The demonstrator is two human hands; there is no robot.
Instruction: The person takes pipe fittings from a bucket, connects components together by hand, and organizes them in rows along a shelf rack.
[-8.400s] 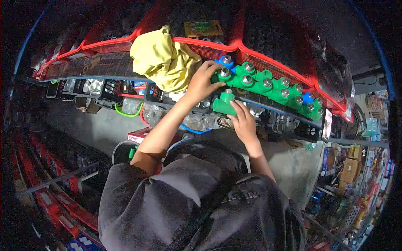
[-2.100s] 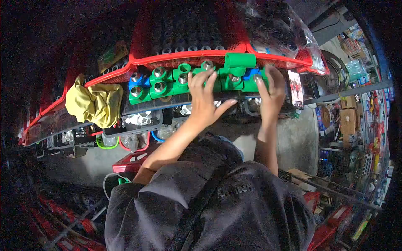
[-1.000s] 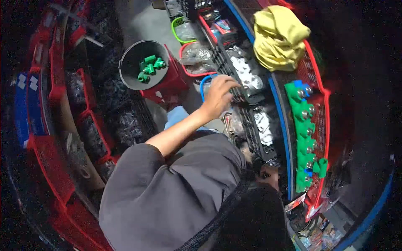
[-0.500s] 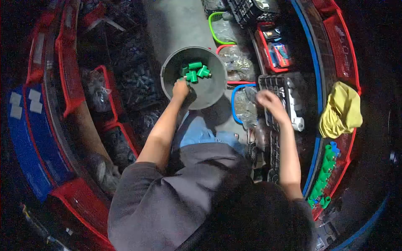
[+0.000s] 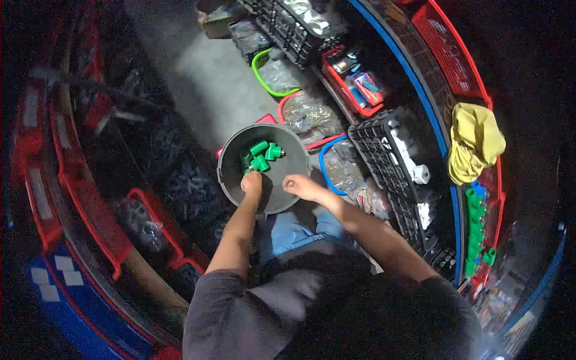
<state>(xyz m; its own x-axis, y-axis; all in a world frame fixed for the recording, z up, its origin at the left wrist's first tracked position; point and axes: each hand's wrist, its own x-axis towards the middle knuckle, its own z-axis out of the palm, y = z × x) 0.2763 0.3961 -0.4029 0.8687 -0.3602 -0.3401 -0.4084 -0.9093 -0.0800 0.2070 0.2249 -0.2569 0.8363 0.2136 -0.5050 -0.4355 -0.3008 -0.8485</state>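
A grey bucket [image 5: 294, 202] stands in front of my legs, with several green pipe fittings [image 5: 260, 163] lying on its bottom toward the far left. My left hand [image 5: 252, 182] reaches over the near left part of the bucket. Its fingers are closed on a green pipe fitting, of which only a bit shows at the fingertips, close beside the other fittings. Over the right side of the bucket is my right hand [image 5: 301, 187], with fingers curled and pressed together. Whatever it may hold is hidden.
Right of the bucket are baskets with bagged parts, one red-rimmed [image 5: 312, 117], one blue-rimmed [image 5: 342, 168], and a black crate [image 5: 390, 174] with white fittings. A yellow cloth [image 5: 476, 144] hangs on the right shelf, above a row of green fittings [image 5: 475, 231]. Dark red-edged bins line the left.
My right hand has moved left from beside the black crate to over the bucket, its fingers now drawn together. My left hand stays at the bucket's near left. The view has turned and shifted.
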